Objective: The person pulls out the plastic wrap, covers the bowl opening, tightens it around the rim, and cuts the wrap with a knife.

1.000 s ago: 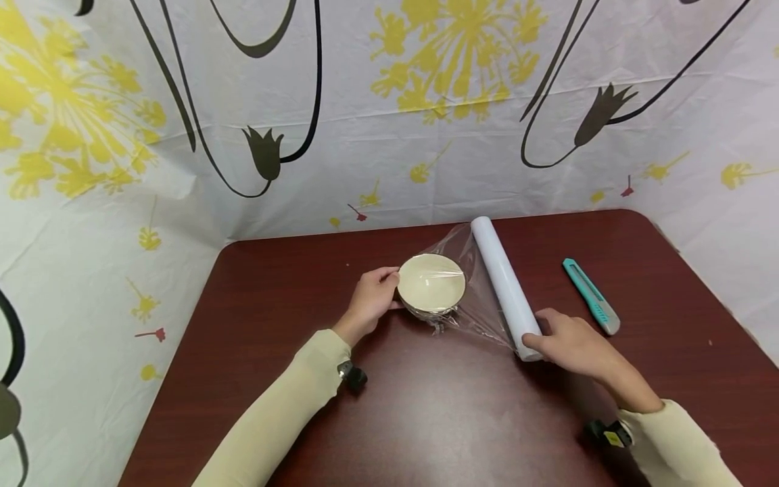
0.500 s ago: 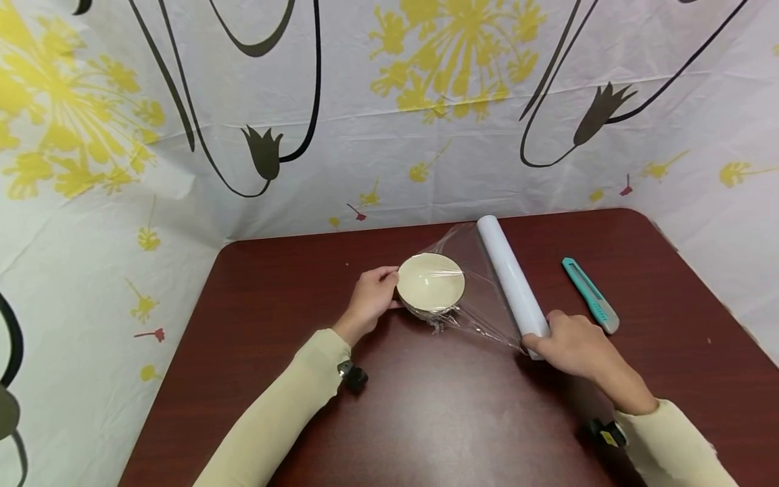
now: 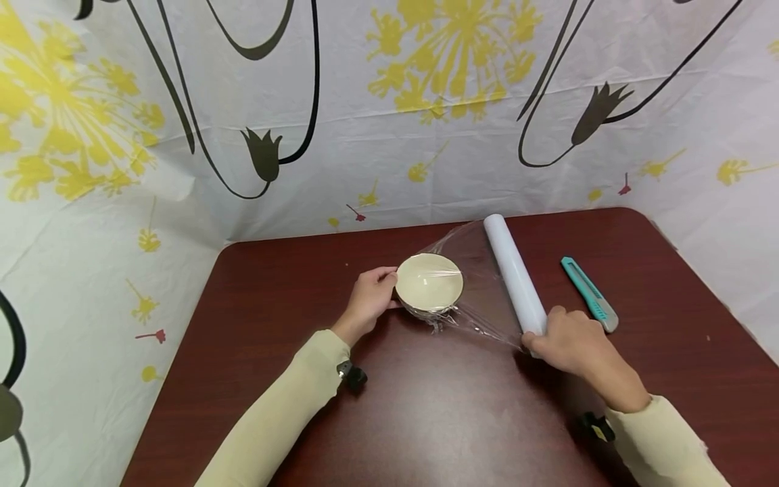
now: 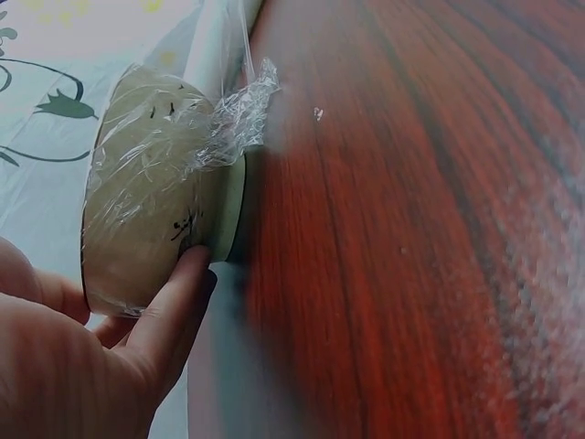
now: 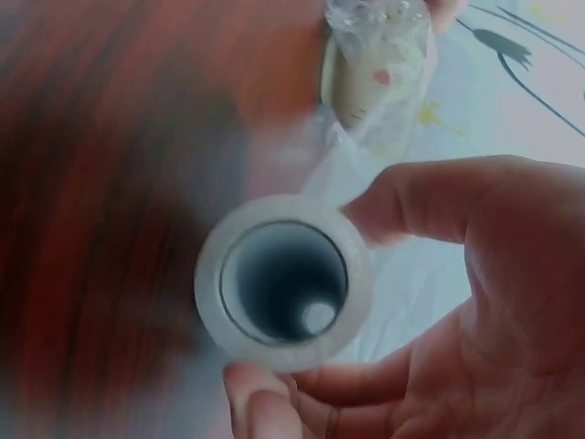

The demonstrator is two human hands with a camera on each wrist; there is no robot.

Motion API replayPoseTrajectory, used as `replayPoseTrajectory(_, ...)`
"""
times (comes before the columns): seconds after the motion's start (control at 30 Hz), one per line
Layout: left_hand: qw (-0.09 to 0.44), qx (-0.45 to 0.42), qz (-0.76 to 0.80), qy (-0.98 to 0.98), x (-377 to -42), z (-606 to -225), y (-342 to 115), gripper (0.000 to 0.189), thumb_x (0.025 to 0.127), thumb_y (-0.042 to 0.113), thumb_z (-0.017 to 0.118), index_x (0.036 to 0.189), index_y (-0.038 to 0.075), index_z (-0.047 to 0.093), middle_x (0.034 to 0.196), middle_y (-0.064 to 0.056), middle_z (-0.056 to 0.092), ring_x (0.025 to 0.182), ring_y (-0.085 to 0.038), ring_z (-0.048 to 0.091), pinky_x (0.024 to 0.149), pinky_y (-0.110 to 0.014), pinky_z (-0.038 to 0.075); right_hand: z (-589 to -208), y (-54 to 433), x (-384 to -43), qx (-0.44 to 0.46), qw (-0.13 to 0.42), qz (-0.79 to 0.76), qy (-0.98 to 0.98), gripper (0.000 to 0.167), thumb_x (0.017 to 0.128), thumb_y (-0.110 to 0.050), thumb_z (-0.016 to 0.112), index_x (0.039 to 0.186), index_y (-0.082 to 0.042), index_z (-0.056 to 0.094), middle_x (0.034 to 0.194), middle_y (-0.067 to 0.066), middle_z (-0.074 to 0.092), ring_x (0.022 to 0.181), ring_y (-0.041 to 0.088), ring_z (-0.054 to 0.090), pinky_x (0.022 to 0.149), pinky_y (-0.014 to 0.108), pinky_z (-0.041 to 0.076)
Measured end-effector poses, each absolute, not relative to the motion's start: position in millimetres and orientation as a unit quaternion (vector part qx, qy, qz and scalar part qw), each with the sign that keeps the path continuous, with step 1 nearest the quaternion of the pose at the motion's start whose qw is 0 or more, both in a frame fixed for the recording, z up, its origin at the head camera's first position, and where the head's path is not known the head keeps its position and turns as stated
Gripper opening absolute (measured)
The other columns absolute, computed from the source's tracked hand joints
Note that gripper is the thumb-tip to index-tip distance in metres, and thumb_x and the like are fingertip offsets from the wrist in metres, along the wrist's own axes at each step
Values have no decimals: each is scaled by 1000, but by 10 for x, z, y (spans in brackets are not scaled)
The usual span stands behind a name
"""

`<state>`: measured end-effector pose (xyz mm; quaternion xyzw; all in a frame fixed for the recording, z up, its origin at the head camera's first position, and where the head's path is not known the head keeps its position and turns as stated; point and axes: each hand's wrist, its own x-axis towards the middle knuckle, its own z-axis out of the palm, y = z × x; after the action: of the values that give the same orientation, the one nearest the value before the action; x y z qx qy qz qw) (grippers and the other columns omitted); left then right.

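From the head view we cannot see how our right hand (image 3: 569,338) closes on the near end of the cling film roll (image 3: 516,274), since the knuckles hide the fingers. The right wrist view settles it: thumb above and a fingertip (image 5: 260,402) below pinch the open end of the roll's tube (image 5: 285,279), and we look straight down its hollow core. That view is blurred at the left, and the bowl (image 5: 377,69) is cut off by the top edge.

The cream bowl (image 3: 429,284) stands on the dark red counter (image 3: 438,412), left of the roll, with a sheet of film (image 3: 481,291) stretched from the roll over its mouth. Our left hand (image 3: 367,302) holds its left side; the head view shows only the thumb near the rim. The left wrist view adds that the fingers (image 4: 174,311) curl round the bowl's wall down to its foot, and that the film is bunched in a crumpled tuft (image 4: 239,114) at the bowl's near side (in the head view it is only a small glint).

A teal utility knife (image 3: 589,293) lies right of the roll, apart from it, seen in the head view alone.
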<state>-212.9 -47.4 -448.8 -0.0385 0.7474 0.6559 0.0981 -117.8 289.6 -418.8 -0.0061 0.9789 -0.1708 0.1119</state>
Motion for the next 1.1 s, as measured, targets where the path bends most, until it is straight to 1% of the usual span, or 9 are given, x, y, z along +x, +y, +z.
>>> replayPoseTrajectory(0.17,103,-36,664,739,-2121,-4506,-504,37,115,12,55,147,-3,67,141,-21,68,106,-26,76,79,-35,69,-4165,2996,-1189,-26,126,-184,974,48,97,-40,74,96,7,62,80,10,61,72,26,60,61,41,49)
replayPoseTrajectory(0.23,104,-33,668,736,-2123,-4513,-512,37,115,12,54,147,-4,66,142,-21,68,107,-26,75,79,-36,69,-4166,3032,-1192,-34,129,-191,972,50,98,-41,75,100,8,65,81,9,64,73,25,60,61,40,49)
replayPoseTrajectory(0.37,108,-33,675,729,-2134,-4525,-518,38,115,12,55,147,-4,66,142,-21,68,109,-25,74,80,-36,69,-4168,3075,-1199,-45,137,-198,970,63,100,-43,75,115,17,65,91,14,71,78,25,65,63,42,53)
replayPoseTrajectory(0.43,110,-35,680,724,-2137,-4529,-519,38,115,13,55,147,-4,66,143,-21,67,109,-25,73,81,-37,69,-4165,3083,-1202,-48,136,-199,969,66,100,-43,75,119,20,64,94,16,72,79,26,66,64,43,54)
replayPoseTrajectory(0.5,110,-37,683,721,-2137,-4530,-521,38,115,13,55,147,-4,66,143,-21,67,109,-25,73,81,-38,69,-4162,3085,-1204,-50,134,-198,970,67,101,-43,75,120,20,63,94,16,72,79,26,66,64,43,55)
replayPoseTrajectory(0.8,111,-44,689,715,-2141,-4537,-510,38,115,13,55,148,-4,65,142,-21,67,108,-24,73,81,-39,69,-4161,3074,-1219,-49,127,-184,973,63,102,-47,72,113,14,65,87,11,68,76,25,63,62,42,52)
replayPoseTrajectory(1.0,114,-43,694,709,-2129,-4522,-504,38,115,14,55,148,-4,65,140,-22,68,104,-23,73,80,-40,70,-4149,3072,-1221,-42,130,-186,973,71,104,-51,68,118,19,62,87,11,67,77,24,63,63,40,52)
replayPoseTrajectory(1.1,116,-44,695,708,-2130,-4518,-503,38,115,14,55,148,-4,65,139,-22,69,102,-23,74,80,-40,69,-4159,3124,-1250,-39,138,-198,970,76,108,-54,62,123,21,60,90,13,69,77,23,64,65,40,53)
